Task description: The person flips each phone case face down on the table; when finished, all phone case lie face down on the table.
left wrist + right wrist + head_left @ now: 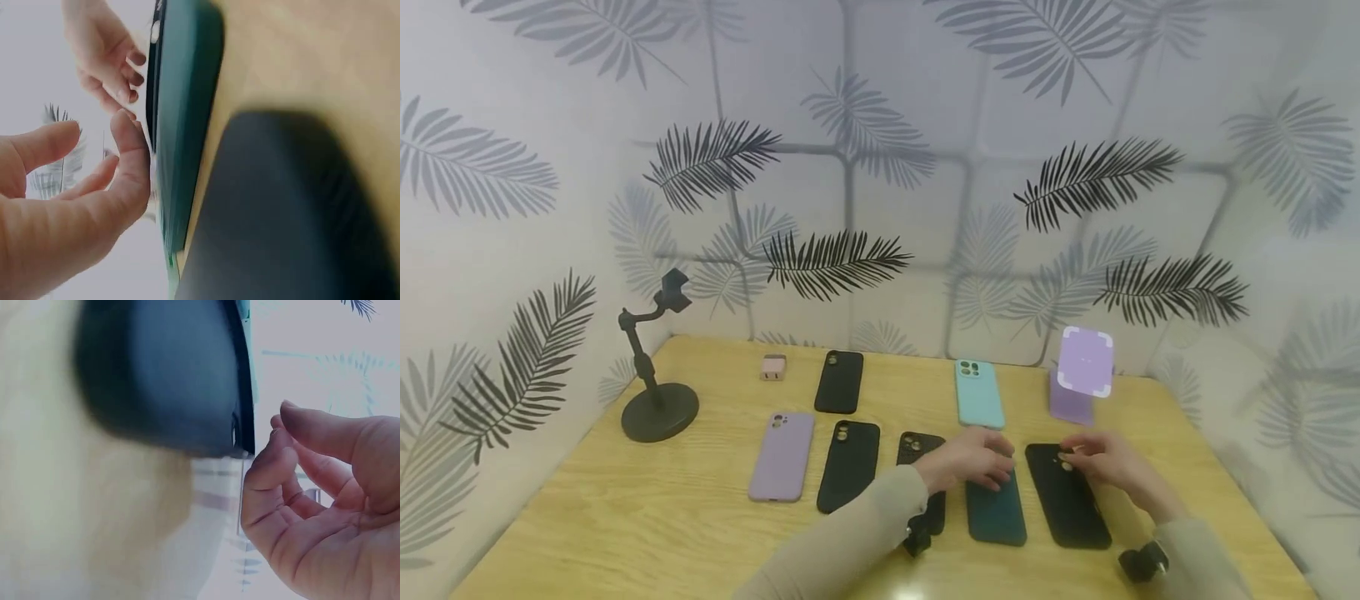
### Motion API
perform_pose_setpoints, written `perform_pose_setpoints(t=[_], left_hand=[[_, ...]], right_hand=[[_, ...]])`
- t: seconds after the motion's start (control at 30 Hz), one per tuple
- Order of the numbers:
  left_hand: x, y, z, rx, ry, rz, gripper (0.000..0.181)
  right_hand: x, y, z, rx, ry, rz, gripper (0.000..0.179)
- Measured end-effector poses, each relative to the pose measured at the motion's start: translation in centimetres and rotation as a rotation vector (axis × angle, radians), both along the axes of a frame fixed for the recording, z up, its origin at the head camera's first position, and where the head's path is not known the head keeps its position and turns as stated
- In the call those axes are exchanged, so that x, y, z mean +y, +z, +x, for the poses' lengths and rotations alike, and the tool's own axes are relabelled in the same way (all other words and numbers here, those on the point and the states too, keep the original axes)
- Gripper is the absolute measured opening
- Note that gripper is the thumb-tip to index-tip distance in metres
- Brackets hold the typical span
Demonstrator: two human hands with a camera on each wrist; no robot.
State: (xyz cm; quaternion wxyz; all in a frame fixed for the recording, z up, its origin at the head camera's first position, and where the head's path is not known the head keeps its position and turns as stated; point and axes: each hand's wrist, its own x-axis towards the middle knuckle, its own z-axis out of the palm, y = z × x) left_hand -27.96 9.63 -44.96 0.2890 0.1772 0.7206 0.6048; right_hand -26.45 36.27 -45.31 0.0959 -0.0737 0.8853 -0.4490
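Observation:
My left hand (972, 460) is over the upper part of a dark teal phone case (997, 515), its fingers loosely bent and holding nothing. In the left wrist view the fingertips are close to the teal case (187, 119); whether they touch it I cannot tell. A black phone case (1071, 508) lies to the right of the teal one. At its upper right corner is my right hand (1108, 465), fingers loosely curled beside the camera cutouts. Nothing shows between the fingers in the right wrist view. Another dark case (937, 510) is partly hidden beneath the left forearm.
Further left lie a lilac case (782, 458) and two black cases (850, 467) (840, 382). Behind are a light turquoise case (980, 396), a purple phone stand (1072, 404) and a pink charger plug (772, 367). A black stand (658, 412) with a jointed arm occupies the back left.

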Motion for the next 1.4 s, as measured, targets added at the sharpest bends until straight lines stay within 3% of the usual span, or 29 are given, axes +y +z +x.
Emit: perform_pose_setpoints(t=[0.17, 0.37, 0.73, 0.93, 1.17, 1.4], left_hand=[[0.9, -0.5, 1.4, -0.044, -0.050, 0.058, 0.043], [1.9, -0.4, 2.8, -0.106, -0.077, 0.082, 0.048], [3.2, -0.4, 4.0, -0.081, -0.107, 0.053, 0.044], [3.8, -0.3, 4.3, -0.122, -0.021, 0.083, 0.040], [4.1, -0.3, 4.1, -0.106, 0.120, 0.094, 0.046], [4.7, -0.5, 4.1, -0.079, 0.140, 0.192, 0.041]], right_hand=[[0.7, -0.3, 1.0, 0.005, 0.032, 0.039, 0.032], [1.1, -0.6, 1.7, -0.028, -0.019, 0.070, 0.035], [1.2, -0.6, 2.0, -0.043, -0.018, 0.066, 0.036], [1.2, -0.8, 2.1, -0.064, -0.022, 0.043, 0.038], [1.2, -0.7, 2.3, -0.121, -0.006, -0.052, 0.040], [0.7, -0.4, 2.4, -0.202, 0.002, -0.156, 0.050]])
